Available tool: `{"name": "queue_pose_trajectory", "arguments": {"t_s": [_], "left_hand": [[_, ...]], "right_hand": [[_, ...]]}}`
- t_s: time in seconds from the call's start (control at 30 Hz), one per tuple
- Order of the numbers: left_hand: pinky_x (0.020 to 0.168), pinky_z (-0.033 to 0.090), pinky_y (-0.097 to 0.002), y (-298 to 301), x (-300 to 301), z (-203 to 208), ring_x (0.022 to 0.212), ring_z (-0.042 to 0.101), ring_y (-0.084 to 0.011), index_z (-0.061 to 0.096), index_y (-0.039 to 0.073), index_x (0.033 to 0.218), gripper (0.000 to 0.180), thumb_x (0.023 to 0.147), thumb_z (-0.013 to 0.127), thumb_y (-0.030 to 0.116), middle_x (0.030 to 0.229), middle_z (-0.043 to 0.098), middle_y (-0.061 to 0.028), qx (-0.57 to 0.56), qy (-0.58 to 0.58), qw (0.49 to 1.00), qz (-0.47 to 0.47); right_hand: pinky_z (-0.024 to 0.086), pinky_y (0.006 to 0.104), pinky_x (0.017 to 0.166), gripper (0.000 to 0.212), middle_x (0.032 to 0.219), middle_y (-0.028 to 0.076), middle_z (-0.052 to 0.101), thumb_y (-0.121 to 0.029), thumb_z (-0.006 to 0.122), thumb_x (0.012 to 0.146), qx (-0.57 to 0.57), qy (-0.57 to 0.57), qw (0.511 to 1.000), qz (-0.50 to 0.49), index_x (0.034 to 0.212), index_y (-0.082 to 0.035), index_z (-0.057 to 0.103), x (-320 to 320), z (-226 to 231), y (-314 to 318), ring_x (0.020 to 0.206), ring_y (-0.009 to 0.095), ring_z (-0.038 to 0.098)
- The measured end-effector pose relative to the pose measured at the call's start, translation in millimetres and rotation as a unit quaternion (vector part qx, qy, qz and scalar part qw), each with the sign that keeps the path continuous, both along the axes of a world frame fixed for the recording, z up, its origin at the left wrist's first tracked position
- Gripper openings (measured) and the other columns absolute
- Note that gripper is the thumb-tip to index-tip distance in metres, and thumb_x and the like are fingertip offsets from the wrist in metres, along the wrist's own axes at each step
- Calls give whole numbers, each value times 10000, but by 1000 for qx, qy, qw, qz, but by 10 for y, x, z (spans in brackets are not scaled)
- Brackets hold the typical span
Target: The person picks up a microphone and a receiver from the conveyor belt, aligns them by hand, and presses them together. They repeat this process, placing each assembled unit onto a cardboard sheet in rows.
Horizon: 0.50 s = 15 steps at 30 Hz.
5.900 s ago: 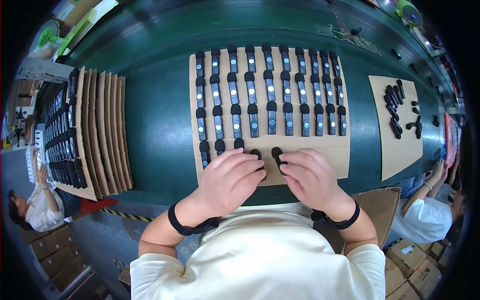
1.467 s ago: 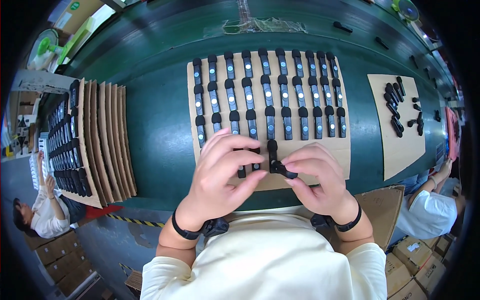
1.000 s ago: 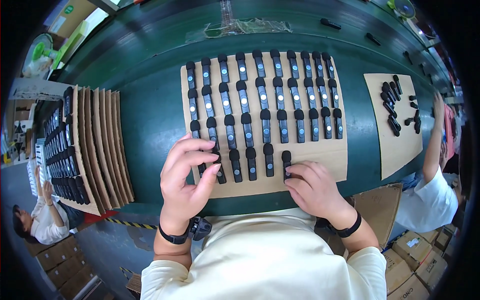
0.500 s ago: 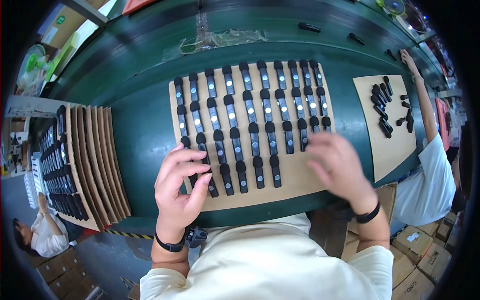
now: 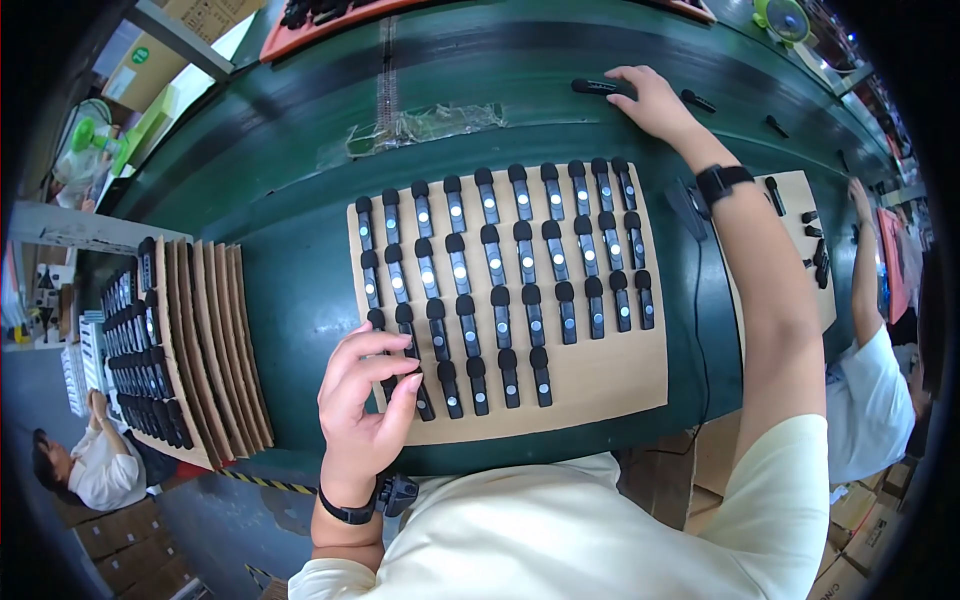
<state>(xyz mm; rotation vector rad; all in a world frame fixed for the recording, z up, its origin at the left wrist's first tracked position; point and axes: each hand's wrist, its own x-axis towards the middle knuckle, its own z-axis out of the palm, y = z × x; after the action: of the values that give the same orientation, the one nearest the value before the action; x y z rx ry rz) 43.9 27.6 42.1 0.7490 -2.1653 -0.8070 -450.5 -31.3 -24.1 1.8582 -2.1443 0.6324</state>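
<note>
A cardboard sheet lies before me with rows of small black microphones, each with a foam head and a round light spot. The lowest row fills only the left part. My left hand rests over the sheet's lower left corner, fingers curved and thumb apart, partly covering a few microphones; nothing shows held. At the far side, my right hand reaches over the green belt. Its thumb and fingers are spread around the right end of a lying black microphone, without visibly closing on it.
Stacked cardboard sheets with microphones stand at the left. On the belt lie more loose microphones. At right is another cardboard sheet, with a co-worker's arm beyond. A black cable hangs by my right arm; red trays sit at the back.
My right hand has moved from the sheet's right side to the far belt, by a loose microphone. More microphones now show at the right of the third row. The left hand stays.
</note>
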Motion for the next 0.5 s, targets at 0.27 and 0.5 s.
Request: {"name": "queue_pose_trajectory", "arguments": {"t_s": [0.27,0.5], "left_hand": [[1024,438,-465,43,27,-5,991,624,-271,646,0,885,107,785,684,-9,1009,664,-154,13,3,1000,-11],[975,469,-477,-6,-63,-11,928,647,-283,676,21,901,181,733,735,-12,991,677,-127,19,28,999,-33]], "right_hand": [[498,273,814,255,950,75,667,-141,639,911,82,-217,973,4,1138,-26,637,317,318,32,873,154,624],[477,267,766,248,947,30,639,-43,686,860,67,-505,850,133,1100,5,646,1662,802,1266,865,107,587]]}}
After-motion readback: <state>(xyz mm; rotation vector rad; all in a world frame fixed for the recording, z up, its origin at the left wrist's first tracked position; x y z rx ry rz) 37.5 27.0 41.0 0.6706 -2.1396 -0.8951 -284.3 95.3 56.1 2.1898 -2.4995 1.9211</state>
